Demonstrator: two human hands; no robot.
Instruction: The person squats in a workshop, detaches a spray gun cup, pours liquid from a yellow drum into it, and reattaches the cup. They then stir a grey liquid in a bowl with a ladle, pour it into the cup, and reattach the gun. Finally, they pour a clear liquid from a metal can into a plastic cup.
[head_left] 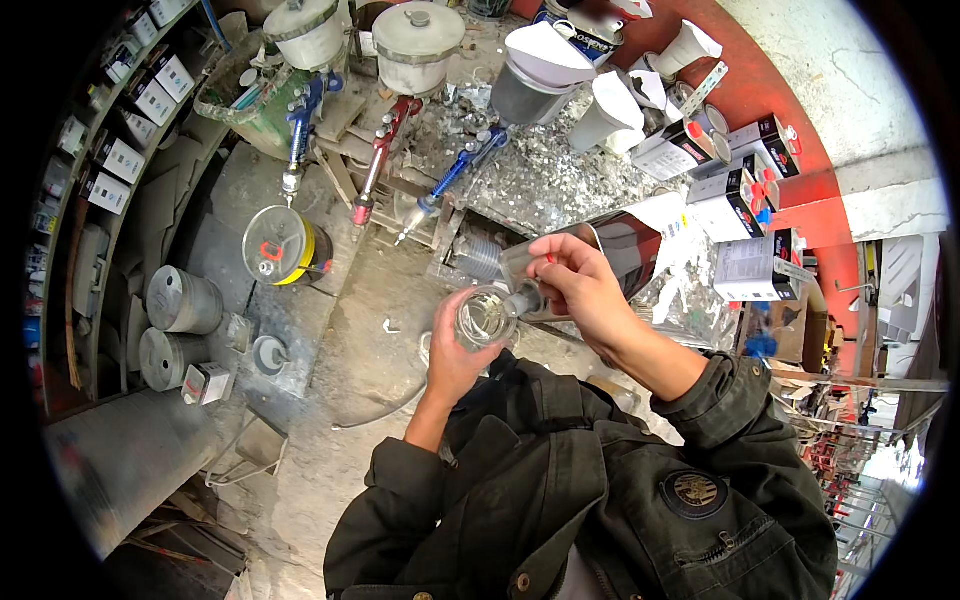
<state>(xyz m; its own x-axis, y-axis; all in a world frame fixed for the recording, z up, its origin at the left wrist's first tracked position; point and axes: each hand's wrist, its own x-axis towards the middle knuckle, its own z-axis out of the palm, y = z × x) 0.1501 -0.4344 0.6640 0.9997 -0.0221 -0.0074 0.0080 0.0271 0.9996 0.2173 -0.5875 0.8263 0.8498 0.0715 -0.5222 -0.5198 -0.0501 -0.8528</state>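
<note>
My left hand [452, 352] is wrapped round a clear, round, jar-like container [486, 318], its open top facing up. Some pale contents or reflections show inside. My right hand [592, 290] is just to the right, thumb and fingers pinched together. A small bit of red [549, 259] shows at its fingertips; I cannot make out what it belongs to. Behind the right hand is a glossy dark tin [628, 252] at the bench's front edge, partly hidden by the hand.
Paint-spattered bench [545, 185] ahead holds white rectangular tins [755, 268] with red caps and a grey bucket [530, 92]. Spray guns, one red [383, 150] and two blue, hang at its left. A yellow-banded drum [290, 245] stands left; shelves [105, 150] line the far left.
</note>
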